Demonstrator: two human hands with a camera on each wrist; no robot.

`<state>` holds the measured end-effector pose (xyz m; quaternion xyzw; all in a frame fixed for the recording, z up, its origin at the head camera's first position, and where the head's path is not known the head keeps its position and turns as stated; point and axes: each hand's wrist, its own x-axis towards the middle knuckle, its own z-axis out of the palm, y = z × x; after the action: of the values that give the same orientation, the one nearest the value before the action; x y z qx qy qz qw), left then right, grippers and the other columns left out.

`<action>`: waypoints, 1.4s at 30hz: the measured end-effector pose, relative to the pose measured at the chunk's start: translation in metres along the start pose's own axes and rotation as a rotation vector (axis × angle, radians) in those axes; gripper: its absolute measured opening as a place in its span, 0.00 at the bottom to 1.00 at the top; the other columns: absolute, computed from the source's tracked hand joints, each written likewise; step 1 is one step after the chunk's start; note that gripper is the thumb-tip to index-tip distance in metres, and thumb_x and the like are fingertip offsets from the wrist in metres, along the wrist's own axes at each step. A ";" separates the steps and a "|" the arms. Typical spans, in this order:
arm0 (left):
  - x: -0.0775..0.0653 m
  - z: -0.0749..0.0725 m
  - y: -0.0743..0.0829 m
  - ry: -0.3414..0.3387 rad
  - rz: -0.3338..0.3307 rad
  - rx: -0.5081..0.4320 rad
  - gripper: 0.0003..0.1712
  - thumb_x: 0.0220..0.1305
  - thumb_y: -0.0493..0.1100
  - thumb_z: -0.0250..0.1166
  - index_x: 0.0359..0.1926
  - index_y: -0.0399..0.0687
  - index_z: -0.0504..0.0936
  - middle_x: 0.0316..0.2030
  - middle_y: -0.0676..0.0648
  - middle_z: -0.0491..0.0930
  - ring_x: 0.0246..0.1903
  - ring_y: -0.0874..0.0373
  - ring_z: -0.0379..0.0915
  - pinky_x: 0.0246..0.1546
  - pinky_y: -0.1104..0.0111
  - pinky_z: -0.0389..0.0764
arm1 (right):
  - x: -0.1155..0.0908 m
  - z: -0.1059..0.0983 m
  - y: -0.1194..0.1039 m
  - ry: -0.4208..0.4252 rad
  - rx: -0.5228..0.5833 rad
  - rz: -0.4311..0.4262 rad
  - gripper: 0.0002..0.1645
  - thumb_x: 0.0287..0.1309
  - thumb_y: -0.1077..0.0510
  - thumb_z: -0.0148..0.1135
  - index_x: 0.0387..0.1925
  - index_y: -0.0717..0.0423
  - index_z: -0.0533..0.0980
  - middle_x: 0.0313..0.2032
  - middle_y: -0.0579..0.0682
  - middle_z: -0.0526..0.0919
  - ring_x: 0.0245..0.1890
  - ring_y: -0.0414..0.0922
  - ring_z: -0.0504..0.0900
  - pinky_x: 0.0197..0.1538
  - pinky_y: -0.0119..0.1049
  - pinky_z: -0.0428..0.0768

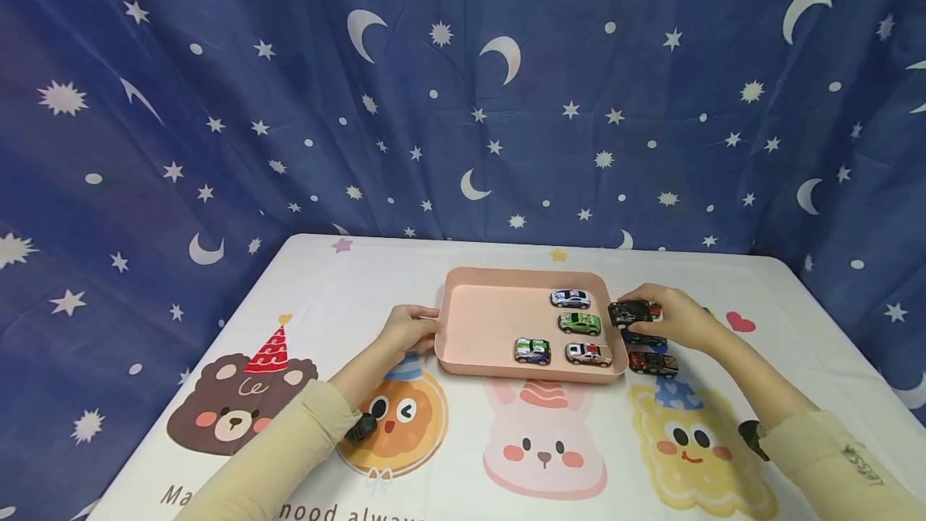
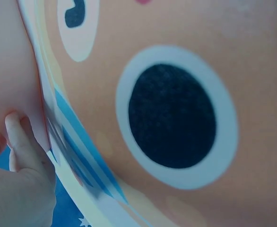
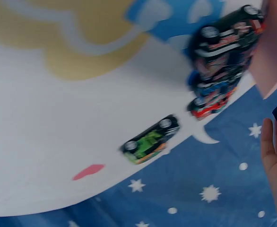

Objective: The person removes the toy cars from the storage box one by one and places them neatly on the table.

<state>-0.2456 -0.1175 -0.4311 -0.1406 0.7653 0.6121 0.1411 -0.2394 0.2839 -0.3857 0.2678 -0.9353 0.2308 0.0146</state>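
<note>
My left hand grips the left end of a pink tray; the left wrist view shows its fingers at the tray's wall. In my right hand is a black toy car, held at the tray's right rim. Inside the tray sit a white and blue toy car, a green one, a green and white one and a white and orange one. Only the black car's edge and some fingers appear in the right wrist view.
Right of the tray stand a black and red toy car and a blue one, partly hidden by my right hand. Farther off is a black and green car. A white cartoon-printed cloth covers the table, with a blue starry curtain behind.
</note>
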 end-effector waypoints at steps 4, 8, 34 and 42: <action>0.000 -0.001 0.000 0.007 0.005 0.003 0.19 0.57 0.33 0.63 0.50 0.35 0.79 0.26 0.50 0.79 0.15 0.68 0.71 0.17 0.80 0.78 | -0.007 -0.003 0.008 -0.002 0.000 0.033 0.24 0.46 0.64 0.70 0.48 0.67 0.77 0.43 0.61 0.81 0.42 0.56 0.80 0.43 0.52 0.83; 0.000 -0.002 -0.001 0.019 0.005 0.006 0.18 0.56 0.33 0.63 0.50 0.35 0.79 0.26 0.49 0.79 0.15 0.68 0.71 0.17 0.81 0.77 | -0.014 -0.006 0.018 -0.004 -0.010 0.067 0.24 0.47 0.63 0.70 0.48 0.67 0.76 0.45 0.65 0.80 0.45 0.60 0.79 0.45 0.56 0.82; -0.002 -0.001 -0.001 0.012 -0.003 0.012 0.18 0.57 0.33 0.63 0.50 0.36 0.79 0.28 0.46 0.80 0.16 0.67 0.72 0.16 0.81 0.76 | -0.054 -0.004 0.073 -0.029 -0.088 0.148 0.23 0.44 0.67 0.68 0.45 0.73 0.76 0.46 0.74 0.77 0.47 0.71 0.74 0.48 0.63 0.76; -0.001 -0.001 -0.002 0.009 0.006 0.011 0.18 0.57 0.34 0.64 0.50 0.36 0.79 0.28 0.47 0.80 0.15 0.68 0.71 0.18 0.80 0.78 | -0.055 -0.005 0.077 -0.058 -0.117 0.190 0.23 0.42 0.68 0.70 0.43 0.73 0.76 0.44 0.74 0.77 0.45 0.68 0.75 0.41 0.56 0.78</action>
<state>-0.2441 -0.1185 -0.4324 -0.1405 0.7696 0.6077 0.1365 -0.2320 0.3714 -0.4224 0.1830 -0.9684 0.1684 -0.0188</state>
